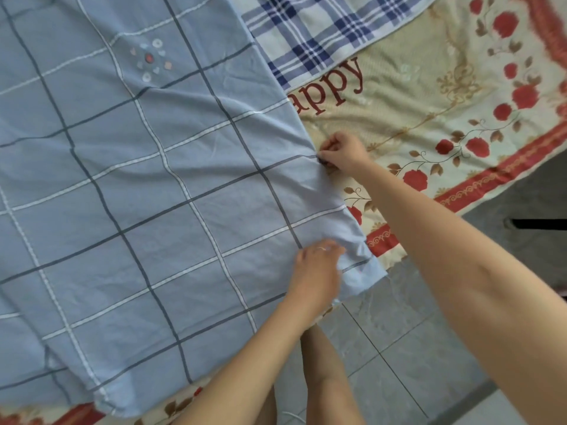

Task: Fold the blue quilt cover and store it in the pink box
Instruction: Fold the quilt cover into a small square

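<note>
The blue quilt cover lies spread over the bed's floral sheet. The right hand pinches its side edge. The left hand grips bunched cloth near the corner, probably to lift that edge for a first fold. No pink box is in view.

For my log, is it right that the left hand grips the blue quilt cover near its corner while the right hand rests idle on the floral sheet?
Not quite: the head view shows the right hand pinching the edge of the blue quilt cover, not idle. The left hand does grip it near its corner.
</note>
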